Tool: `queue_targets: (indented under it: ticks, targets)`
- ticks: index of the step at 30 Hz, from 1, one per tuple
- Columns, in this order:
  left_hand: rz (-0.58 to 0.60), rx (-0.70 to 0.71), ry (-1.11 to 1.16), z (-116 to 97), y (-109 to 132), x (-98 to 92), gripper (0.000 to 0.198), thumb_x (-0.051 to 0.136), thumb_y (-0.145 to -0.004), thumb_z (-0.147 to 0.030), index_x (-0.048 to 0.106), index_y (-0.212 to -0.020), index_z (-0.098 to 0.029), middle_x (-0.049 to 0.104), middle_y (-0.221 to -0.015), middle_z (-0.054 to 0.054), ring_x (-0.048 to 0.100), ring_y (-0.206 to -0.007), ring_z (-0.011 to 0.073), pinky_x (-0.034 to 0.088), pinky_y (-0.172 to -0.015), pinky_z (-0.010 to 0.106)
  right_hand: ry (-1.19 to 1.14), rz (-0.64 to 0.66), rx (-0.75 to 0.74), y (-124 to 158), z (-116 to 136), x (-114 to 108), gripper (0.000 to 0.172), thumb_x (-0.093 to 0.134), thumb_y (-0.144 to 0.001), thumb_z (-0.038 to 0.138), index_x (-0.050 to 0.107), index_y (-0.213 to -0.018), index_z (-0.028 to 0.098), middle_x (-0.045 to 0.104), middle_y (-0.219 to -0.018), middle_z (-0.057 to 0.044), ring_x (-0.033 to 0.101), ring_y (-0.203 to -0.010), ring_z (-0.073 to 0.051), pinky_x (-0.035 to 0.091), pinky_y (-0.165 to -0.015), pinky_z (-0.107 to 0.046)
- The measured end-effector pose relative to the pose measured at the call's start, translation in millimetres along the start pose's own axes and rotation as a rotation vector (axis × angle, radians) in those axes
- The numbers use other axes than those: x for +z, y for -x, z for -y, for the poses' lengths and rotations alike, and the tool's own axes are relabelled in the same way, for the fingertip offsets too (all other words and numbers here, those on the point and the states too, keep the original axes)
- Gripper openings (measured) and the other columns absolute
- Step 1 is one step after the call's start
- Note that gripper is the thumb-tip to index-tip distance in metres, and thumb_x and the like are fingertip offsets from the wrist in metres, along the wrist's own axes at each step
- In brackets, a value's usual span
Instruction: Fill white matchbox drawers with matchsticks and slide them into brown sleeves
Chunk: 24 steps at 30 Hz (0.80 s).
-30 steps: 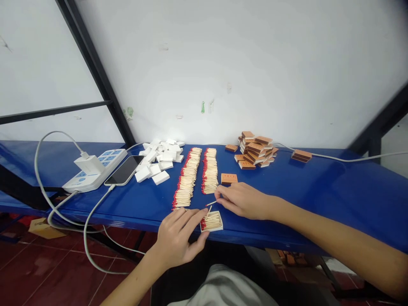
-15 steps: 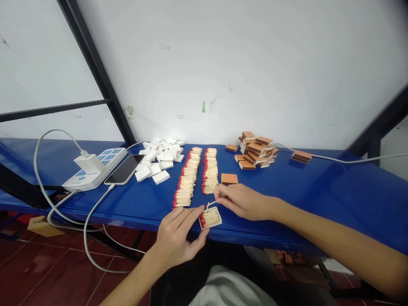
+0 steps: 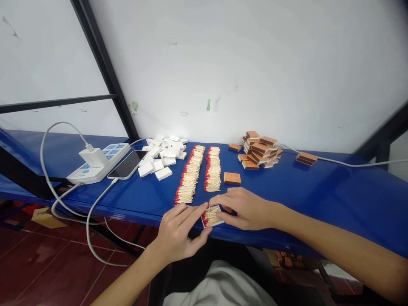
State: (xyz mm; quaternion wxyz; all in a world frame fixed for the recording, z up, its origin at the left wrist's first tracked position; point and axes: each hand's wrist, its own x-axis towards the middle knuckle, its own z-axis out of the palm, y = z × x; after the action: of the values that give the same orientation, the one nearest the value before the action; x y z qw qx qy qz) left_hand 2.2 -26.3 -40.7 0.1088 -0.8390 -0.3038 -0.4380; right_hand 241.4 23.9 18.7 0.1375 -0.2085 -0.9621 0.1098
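Observation:
A small white matchbox tray [image 3: 207, 225], filled with red-tipped matches [image 3: 212, 215], sits at the front edge of the blue table. My left hand [image 3: 181, 231] grips its left end between fingers and thumb. Over the tray is my right hand [image 3: 244, 208], index finger and thumb apart, touching its top edge and the matches at the right. One match tilts up by the index fingertip. Just beyond lie two rows of loose matches, a longer left row [image 3: 190, 174] and a shorter right row [image 3: 212, 170]. An orange matchbox sleeve [image 3: 232, 178] lies beyond my right hand.
White trays [image 3: 164, 155] are heaped at the back left, orange matchboxes [image 3: 261, 148] at the back right. A phone [image 3: 127, 165] and a power strip [image 3: 98, 163] with looping white cables occupy the left. More brown boxes [image 3: 306, 158] lie far right by a cable.
My right hand has moved from above the tray's far edge down onto the matches, and its finger and thumb have spread from a pinch on a match. My left hand keeps its hold.

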Motion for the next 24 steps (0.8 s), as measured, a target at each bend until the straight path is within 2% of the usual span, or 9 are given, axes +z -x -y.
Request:
queue_targets:
  ticks: [3, 7, 10, 13, 16, 24]
  targets:
    - [0.01, -0.028, -0.012, 0.0, 0.7, -0.3, 0.057, 0.07, -0.088, -0.027, 0.051, -0.139, -0.012, 0.077, -0.095, 0.009, 0.064, -0.071, 0.0199, 0.056, -0.065, 0.034, -0.038, -0.014, -0.01, -0.9, -0.9, 0.3, 0.021, 0.047, -0.102, 0.029, 0.062, -0.11, 0.017, 0.07, -0.088, -0.004, 0.053, -0.069, -0.014, 0.034, -0.07, -0.028]
    - [0.015, -0.006, 0.003, -0.7, 0.0, -1.6, 0.043, 0.07, -0.088, -0.026, 0.057, -0.128, -0.016, 0.077, -0.099, 0.008, 0.064, -0.074, 0.0202, 0.055, -0.066, 0.033, -0.116, 0.002, 0.038, -2.1, 2.5, 0.6, 0.018, 0.05, -0.1, 0.029, 0.063, -0.103, 0.017, 0.063, -0.071, 0.001, 0.048, -0.059, -0.012, 0.033, -0.064, -0.025]
    - [0.023, 0.003, 0.024, -0.8, -0.6, -1.9, 0.032, 0.07, -0.088, -0.025, 0.06, -0.117, -0.017, 0.078, -0.1, 0.007, 0.066, -0.076, 0.0207, 0.055, -0.067, 0.034, -0.117, 0.0, 0.083, -2.5, 4.4, 0.9, 0.021, 0.05, -0.099, 0.03, 0.063, -0.109, 0.018, 0.06, -0.067, 0.003, 0.049, -0.059, -0.012, 0.033, -0.062, -0.025]
    - [0.033, 0.003, 0.032, -0.2, 0.1, -1.2, 0.029, 0.07, -0.088, -0.026, 0.06, -0.114, -0.017, 0.077, -0.101, 0.007, 0.066, -0.076, 0.0209, 0.054, -0.067, 0.034, -0.134, -0.006, 0.082, -3.1, 3.6, 1.2, 0.024, 0.05, -0.1, 0.029, 0.064, -0.116, 0.018, 0.066, -0.075, 0.0, 0.053, -0.064, -0.013, 0.035, -0.066, -0.026]
    - [0.046, 0.009, 0.032, 0.9, 1.0, -0.2, 0.027, 0.07, -0.088, -0.026, 0.06, -0.112, -0.017, 0.077, -0.101, 0.007, 0.066, -0.077, 0.0209, 0.053, -0.068, 0.034, -0.17, -0.005, 0.066, -4.0, 1.5, 2.0, 0.02, 0.051, -0.099, 0.027, 0.068, -0.106, 0.018, 0.069, -0.082, -0.001, 0.056, -0.069, -0.013, 0.037, -0.068, -0.025]
    - [0.053, 0.018, 0.017, 0.6, 0.6, -0.3, 0.021, 0.069, -0.09, -0.027, 0.061, -0.107, -0.018, 0.077, -0.102, 0.007, 0.066, -0.077, 0.02, 0.052, -0.068, 0.033, -0.217, -0.039, 0.092, -4.4, 0.4, 3.7, 0.012, 0.058, -0.095, 0.023, 0.067, -0.091, 0.017, 0.06, -0.07, 0.002, 0.047, -0.061, -0.009, 0.033, -0.062, -0.022]
